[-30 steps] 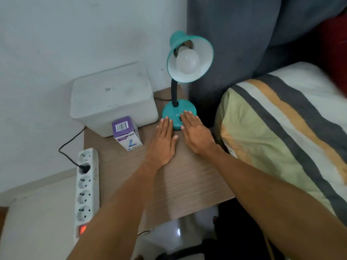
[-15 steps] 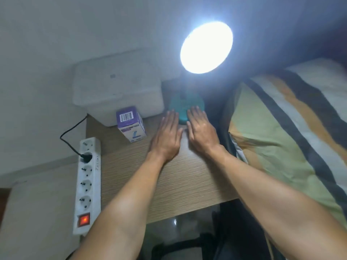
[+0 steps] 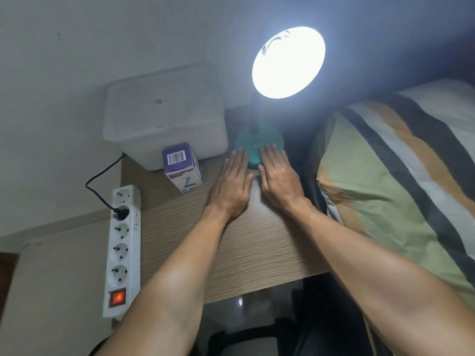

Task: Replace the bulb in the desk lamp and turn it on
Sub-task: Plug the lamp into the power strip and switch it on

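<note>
Both forearms are extending forward over the wooden table (image 3: 257, 253). The left hand (image 3: 231, 186) and right hand (image 3: 279, 181) are lying palm-down, fingers straight and close together, holding nothing; right fingertips are touching the teal lamp base (image 3: 257, 145). The purple box (image 3: 181, 167) is showing a barcode. The lit lamp shade (image 3: 288, 62) is facing the camera.

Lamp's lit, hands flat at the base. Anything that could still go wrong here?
1. The right hand has fingertips on the lamp base; a slip there might shift the lamp or hit its switch.
2. The bulb box stands close beside the left hand; pulling back carelessly could tip it.
3. The power strip overhangs the table edge.
</note>
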